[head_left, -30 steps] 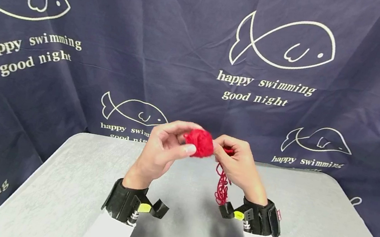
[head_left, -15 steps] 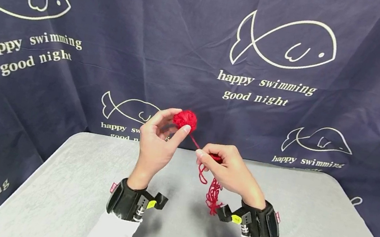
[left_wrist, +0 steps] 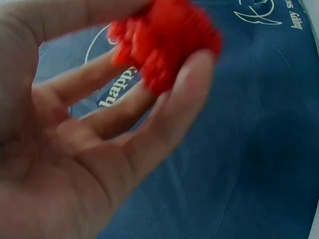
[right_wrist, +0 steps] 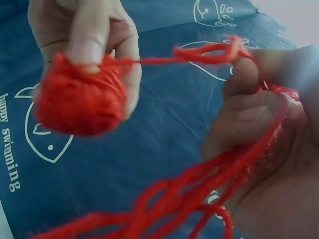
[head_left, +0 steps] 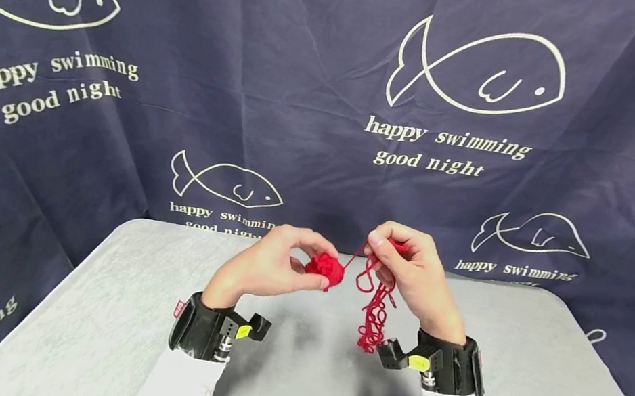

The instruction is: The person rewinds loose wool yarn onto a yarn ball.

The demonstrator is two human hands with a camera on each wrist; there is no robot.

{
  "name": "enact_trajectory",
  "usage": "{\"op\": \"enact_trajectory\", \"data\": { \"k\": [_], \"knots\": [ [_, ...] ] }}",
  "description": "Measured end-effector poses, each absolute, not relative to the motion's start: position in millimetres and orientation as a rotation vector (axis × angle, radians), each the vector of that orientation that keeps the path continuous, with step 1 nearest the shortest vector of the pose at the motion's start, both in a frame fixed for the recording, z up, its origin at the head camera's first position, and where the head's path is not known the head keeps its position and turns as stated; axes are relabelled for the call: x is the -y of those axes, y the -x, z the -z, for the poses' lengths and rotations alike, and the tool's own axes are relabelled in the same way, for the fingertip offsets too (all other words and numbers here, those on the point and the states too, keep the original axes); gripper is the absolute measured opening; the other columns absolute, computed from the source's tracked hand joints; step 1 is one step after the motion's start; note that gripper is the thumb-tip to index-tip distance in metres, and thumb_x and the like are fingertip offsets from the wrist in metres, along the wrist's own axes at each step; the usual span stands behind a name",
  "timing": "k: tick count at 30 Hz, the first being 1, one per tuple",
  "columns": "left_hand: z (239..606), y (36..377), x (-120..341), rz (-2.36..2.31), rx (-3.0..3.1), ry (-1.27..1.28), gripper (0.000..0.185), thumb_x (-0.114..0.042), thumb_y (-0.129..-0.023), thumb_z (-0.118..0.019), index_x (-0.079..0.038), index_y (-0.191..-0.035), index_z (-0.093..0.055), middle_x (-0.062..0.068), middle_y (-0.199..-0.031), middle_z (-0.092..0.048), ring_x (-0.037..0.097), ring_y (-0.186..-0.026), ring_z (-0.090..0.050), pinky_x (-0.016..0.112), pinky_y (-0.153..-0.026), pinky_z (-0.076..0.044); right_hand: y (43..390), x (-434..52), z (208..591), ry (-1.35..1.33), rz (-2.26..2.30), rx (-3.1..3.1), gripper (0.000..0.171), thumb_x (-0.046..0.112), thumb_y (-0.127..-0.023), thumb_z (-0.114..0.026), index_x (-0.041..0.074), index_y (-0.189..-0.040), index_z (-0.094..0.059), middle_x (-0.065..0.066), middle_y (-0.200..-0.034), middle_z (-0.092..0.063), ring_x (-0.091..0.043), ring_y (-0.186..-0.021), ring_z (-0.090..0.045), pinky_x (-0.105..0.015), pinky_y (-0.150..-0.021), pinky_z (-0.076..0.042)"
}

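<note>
A small red ball of yarn (head_left: 325, 269) is pinched between the thumb and fingers of my left hand (head_left: 273, 263), above the table. In the left wrist view the yarn ball (left_wrist: 167, 42) shows its wound strands, slightly blurred. My right hand (head_left: 419, 275) grips a bunch of loose red yarn, its thumb and forefinger pinching the strand. From that hand a looped tangle of yarn (head_left: 373, 319) hangs down. One taut strand (right_wrist: 159, 60) runs between the ball and the right fingers in the right wrist view. More loops (right_wrist: 169, 199) trail out below the right palm.
A light grey table (head_left: 110, 304) lies under both hands. Behind it hangs a dark blue cloth (head_left: 321, 89) printed with white fish and lettering. Each wrist wears a black strap (head_left: 199, 331) with a small camera bracket, below white sleeves.
My left hand first rose away to the left with the ball, then came down and turned palm-inward. My right hand dipped left, then moved back up and right, holding the yarn throughout.
</note>
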State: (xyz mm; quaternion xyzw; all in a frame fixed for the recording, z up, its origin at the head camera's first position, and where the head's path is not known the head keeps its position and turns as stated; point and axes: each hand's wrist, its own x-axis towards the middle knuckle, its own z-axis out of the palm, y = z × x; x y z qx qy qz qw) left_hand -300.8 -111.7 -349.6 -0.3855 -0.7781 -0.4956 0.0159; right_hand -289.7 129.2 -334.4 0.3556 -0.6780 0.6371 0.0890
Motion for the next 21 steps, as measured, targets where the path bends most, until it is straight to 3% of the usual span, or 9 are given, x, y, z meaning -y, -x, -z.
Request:
{"op": "enact_trajectory", "data": {
  "k": [5,12,16,21],
  "knots": [
    [346.2,295.5,111.9,1.726,2.396,1.485,0.031,0.0,-0.081,-0.081,-0.007,-0.11,-0.074,0.003,-0.095,-0.074,0.019,-0.088,-0.068,0.041,-0.074,-0.063,294.6,-130.3,336.8,-0.918,-1.942,1.982,0.021,0.003,-0.102,-0.057,-0.004,-0.082,-0.059,-0.007,-0.066,-0.053,-0.016,-0.049,-0.038,-0.028,-0.041,-0.029],
    [338.9,286.3,108.4,2.127,1.953,1.746,0.034,0.013,-0.081,-0.072,0.009,-0.114,-0.065,0.016,-0.104,-0.068,0.024,-0.092,-0.065,0.052,-0.081,-0.06,304.4,-125.7,343.6,-0.894,-1.771,2.052,0.017,-0.001,-0.099,-0.061,0.0,-0.083,-0.064,-0.01,-0.067,-0.057,-0.013,-0.049,-0.041,-0.026,-0.041,-0.033],
    [337.0,283.3,102.2,2.214,1.66,1.666,0.035,0.01,-0.082,-0.072,0.001,-0.116,-0.068,0.011,-0.11,-0.066,0.023,-0.096,-0.066,0.038,-0.08,-0.061,307.7,-121.2,348.0,-0.96,-1.671,2.108,0.017,0.002,-0.098,-0.064,0.005,-0.082,-0.066,-0.009,-0.067,-0.055,-0.014,-0.05,-0.042,-0.027,-0.043,-0.036],
    [335.7,284.3,93.4,2.291,1.353,1.357,0.035,0.004,-0.084,-0.073,-0.009,-0.116,-0.072,0.006,-0.107,-0.07,0.017,-0.09,-0.067,0.027,-0.077,-0.059,307.2,-115.9,350.9,-1.042,-1.62,2.152,0.019,0.0,-0.097,-0.064,0.007,-0.08,-0.065,-0.009,-0.066,-0.053,-0.014,-0.051,-0.042,-0.027,-0.043,-0.034]
  ]
}}
